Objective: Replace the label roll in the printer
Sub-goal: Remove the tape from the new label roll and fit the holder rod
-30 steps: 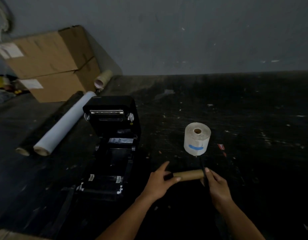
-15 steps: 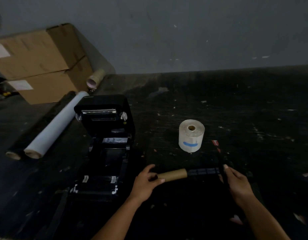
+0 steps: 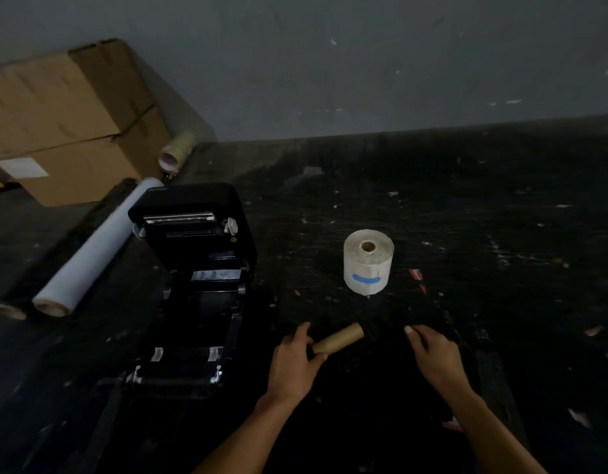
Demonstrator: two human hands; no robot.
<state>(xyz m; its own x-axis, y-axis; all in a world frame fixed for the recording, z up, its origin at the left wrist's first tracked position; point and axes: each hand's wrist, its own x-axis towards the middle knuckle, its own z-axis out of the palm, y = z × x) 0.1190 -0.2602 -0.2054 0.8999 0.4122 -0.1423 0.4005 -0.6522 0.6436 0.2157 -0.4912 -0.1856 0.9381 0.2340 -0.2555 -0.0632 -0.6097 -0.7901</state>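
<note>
The black label printer (image 3: pixel 206 302) stands open at the left, its lid (image 3: pixel 193 234) tilted back and its roll bay dark. A full cream label roll (image 3: pixel 368 268) with a blue mark stands on end on the dark table, right of the printer. My left hand (image 3: pixel 294 362) is shut on one end of an empty brown cardboard core (image 3: pixel 340 338), whose free end points right. My right hand (image 3: pixel 436 357) is a short way right of the core, fingers pinched on a black spindle that barely shows against the table.
Two stacked cardboard boxes (image 3: pixel 66 121) lean on the wall at the back left, with a tape roll (image 3: pixel 177 152) beside them. A long white roll (image 3: pixel 90 248) and a dark roll (image 3: pixel 42 268) lie left of the printer. Small scraps dot the table (image 3: pixel 501 217).
My right hand has drawn the black spindle rightward out of the cardboard core, which stays in my left hand. The core's right end is now free and tilted up slightly.
</note>
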